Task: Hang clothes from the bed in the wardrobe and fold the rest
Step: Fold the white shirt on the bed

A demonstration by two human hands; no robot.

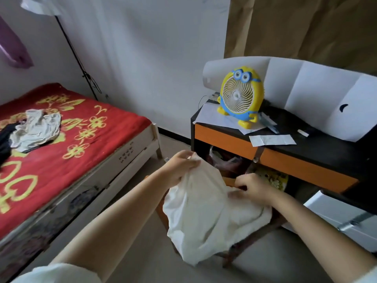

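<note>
Both arms reaching fwd: left hand (180,166) gripping white garment (206,217) up top, right hand (252,187) pinching it lower.

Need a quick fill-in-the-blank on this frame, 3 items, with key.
1. Both hands, left hand and right hand, grip a ____ garment.
2. The fan stands on the ____.
3. A grey garment lies on the ____ blanket.

Missing words: white; desk; red
</note>
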